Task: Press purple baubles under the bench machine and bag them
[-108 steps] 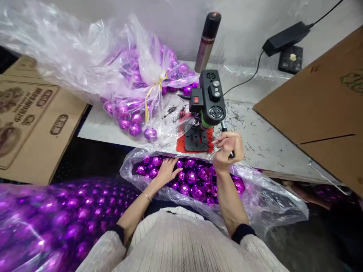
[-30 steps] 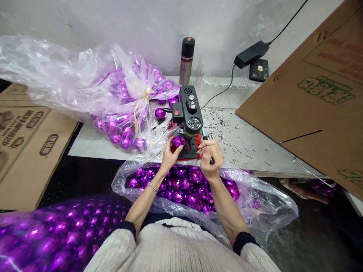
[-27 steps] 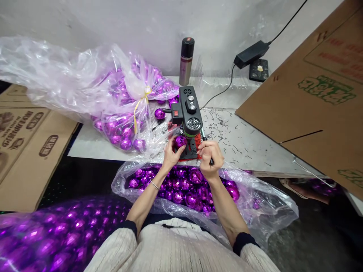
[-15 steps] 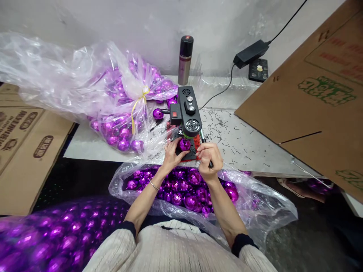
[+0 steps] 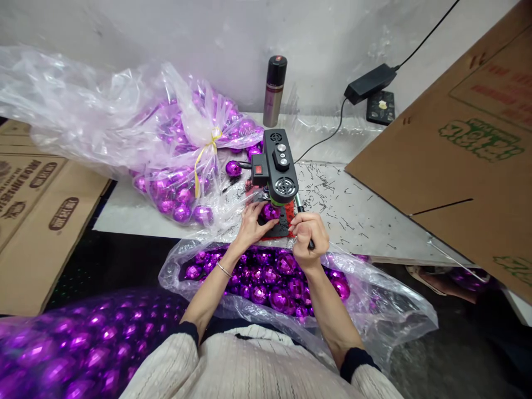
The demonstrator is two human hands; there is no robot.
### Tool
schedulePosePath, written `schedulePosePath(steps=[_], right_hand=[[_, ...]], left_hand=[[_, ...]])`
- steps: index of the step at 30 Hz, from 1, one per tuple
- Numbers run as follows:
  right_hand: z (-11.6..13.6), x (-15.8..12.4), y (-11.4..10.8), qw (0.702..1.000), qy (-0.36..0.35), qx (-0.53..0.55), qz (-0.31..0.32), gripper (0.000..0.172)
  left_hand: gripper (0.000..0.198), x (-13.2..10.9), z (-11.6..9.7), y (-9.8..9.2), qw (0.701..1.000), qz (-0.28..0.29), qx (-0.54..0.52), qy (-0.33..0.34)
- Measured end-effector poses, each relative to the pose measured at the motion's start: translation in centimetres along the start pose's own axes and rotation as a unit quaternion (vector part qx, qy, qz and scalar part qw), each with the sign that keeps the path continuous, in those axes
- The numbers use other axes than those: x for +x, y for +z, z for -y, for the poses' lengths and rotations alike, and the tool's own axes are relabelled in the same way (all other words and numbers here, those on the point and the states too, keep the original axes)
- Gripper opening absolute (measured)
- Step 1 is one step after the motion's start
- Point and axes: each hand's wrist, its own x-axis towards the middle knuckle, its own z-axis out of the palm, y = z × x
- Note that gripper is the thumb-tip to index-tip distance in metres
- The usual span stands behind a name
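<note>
Beneath the head of a small black press-like machine [image 5: 280, 166] sits a shiny purple faceted ball [image 5: 271, 212]. My left hand [image 5: 250, 224] holds this ball from the left and front, between thumb and fingers. On the machine's right side, my right hand [image 5: 311, 235] is wrapped round the black grip of its lever [image 5: 300, 204]. The machine stands on a red and black base [image 5: 291, 213], partly covered by my hands. The contact between ball and machine head is hidden from above.
An open plastic bag of purple balls [image 5: 268, 274] lies before me. A tied bag of balls [image 5: 183, 194] rests left of the machine. Behind stands a spray can [image 5: 274, 91]. Black bits litter the white table [image 5: 361, 221]. Cardboard boxes [image 5: 453, 144] and a power adapter [image 5: 369, 84] are at right.
The view has shifted a little. The ball sits slightly farther in under the machine head. Both hands keep their holds, my right hand on the lever.
</note>
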Motion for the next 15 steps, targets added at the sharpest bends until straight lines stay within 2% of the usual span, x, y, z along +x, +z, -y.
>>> schedulePosePath(steps=[6, 15], right_hand=[[0.0, 0.0, 0.0, 1.000, 0.003, 0.010, -0.005, 0.025], [-1.2, -2.1, 0.8, 0.999, 0.003, 0.013, -0.030, 0.027]], left_hand=[[0.062, 0.1, 0.7, 1.2, 0.998, -0.017, -0.016, 0.051], [0.063, -0.1, 1.0, 1.2, 0.998, -0.013, -0.020, 0.060]])
